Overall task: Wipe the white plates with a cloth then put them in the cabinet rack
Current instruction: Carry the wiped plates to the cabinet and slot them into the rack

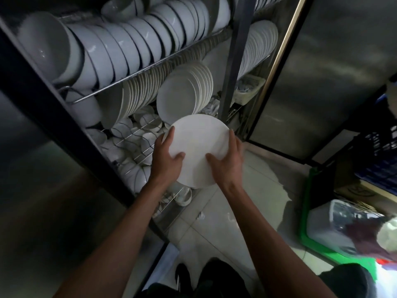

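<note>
I am holding a round white ceramic plate [198, 147] between both hands, in front of the open metal cabinet rack [137, 76]. My left hand [166, 160] is gripping its left edge, thumb curled over the face and fingers reaching up along the rim; my right hand [226, 161] is gripping its right edge the same way. Just beyond the plate, a row of upright white plates [182, 97] is standing on the rack's middle shelf. Above them, white bowls [111, 46] are lining the top shelf.
</note>
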`<state>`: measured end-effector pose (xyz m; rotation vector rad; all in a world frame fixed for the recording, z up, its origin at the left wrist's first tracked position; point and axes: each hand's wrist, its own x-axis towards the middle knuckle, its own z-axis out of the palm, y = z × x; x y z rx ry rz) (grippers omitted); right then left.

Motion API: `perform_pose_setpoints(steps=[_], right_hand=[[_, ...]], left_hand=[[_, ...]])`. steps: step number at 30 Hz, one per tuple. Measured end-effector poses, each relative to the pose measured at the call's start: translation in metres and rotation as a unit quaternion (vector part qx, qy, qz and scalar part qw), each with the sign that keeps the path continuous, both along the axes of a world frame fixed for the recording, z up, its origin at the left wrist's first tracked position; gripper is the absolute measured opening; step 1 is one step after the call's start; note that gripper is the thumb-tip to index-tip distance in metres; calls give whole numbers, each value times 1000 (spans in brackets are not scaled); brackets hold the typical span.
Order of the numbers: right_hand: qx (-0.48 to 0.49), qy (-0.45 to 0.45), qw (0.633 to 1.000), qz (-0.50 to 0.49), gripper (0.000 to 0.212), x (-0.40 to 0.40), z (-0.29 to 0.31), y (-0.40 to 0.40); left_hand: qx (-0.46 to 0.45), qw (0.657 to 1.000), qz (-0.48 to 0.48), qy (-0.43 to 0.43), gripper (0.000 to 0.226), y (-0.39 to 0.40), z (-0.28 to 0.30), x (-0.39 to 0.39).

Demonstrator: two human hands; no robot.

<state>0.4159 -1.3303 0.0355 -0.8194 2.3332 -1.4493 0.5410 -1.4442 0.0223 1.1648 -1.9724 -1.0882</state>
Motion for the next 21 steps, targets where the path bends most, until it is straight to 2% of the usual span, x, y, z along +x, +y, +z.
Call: perform_pose_setpoints(steps=[6, 14, 21], right_hand=[[5, -11, 1000, 17, 104, -23, 5, -44], [3, 0, 995, 96, 91, -68, 7, -111], [-29, -43, 990, 131, 90, -95, 5, -169]], left_hand=[[5, 1000, 21, 15, 81, -39, 0, -20], [-11, 999, 50, 8, 84, -101, -3, -50], [-18, 994, 108, 11, 93, -146, 2, -61]])
